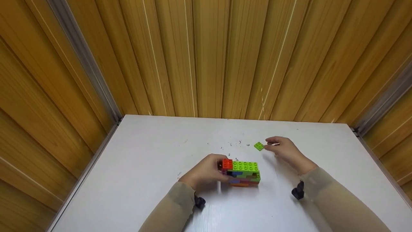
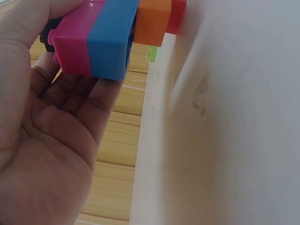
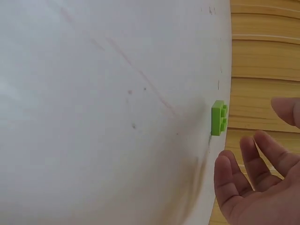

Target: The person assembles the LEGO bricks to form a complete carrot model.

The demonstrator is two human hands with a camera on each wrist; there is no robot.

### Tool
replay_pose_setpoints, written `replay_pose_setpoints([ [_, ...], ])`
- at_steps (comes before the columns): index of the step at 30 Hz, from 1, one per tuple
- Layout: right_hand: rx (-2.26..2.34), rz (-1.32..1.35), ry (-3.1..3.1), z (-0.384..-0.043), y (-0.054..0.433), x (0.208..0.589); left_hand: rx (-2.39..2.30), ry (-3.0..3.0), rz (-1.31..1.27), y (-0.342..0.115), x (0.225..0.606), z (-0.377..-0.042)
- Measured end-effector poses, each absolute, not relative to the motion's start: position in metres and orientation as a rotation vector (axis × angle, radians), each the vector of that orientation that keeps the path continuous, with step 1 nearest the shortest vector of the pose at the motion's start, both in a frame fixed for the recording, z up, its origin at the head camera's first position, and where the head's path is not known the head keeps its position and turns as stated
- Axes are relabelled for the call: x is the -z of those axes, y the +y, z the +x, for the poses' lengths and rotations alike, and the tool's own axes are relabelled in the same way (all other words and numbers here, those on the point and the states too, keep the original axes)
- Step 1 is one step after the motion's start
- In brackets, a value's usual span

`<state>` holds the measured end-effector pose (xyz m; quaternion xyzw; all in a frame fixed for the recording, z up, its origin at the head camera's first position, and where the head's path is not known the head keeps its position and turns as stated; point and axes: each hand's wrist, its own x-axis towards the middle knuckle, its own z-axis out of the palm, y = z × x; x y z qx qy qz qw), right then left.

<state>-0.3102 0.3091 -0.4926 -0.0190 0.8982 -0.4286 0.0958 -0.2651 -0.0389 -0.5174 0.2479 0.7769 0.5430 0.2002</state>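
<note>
My left hand (image 1: 208, 169) grips the left end of a block structure (image 1: 245, 166) built from toy building bricks. Its top row is bright green with a red brick (image 1: 227, 163) at the left end. In the left wrist view, a pink brick (image 2: 75, 40), a blue brick (image 2: 111, 42) and an orange brick (image 2: 152, 21) show between thumb and fingers. A small green brick (image 1: 259, 146) with studs up lies on the table. Just right of it is my right hand (image 1: 286, 153), fingers spread and holding nothing; the right wrist view shows a gap between fingertips and the green brick (image 3: 218, 118).
The white table (image 1: 145, 154) carries small dark marks around the green brick. Wood-patterned panels (image 1: 209, 58) rise behind its back edge. Grey metal posts stand at both back corners. A black wrist piece (image 1: 298, 190) hangs at the right cuff, another (image 1: 200, 203) at the left.
</note>
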Motion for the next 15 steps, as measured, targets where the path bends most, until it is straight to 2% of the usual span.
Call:
replay_pose_setpoints([
  [7, 1.173, 0.041, 2.673, -0.336, 0.303, 0.497, -1.534, 2.155, 0.682, -0.037, 0.518, -0.265],
  [15, 1.066, 0.066, 2.721, -0.347, 0.29, 0.51, -1.527, 2.148, 0.676, -0.038, 0.516, -0.265],
])
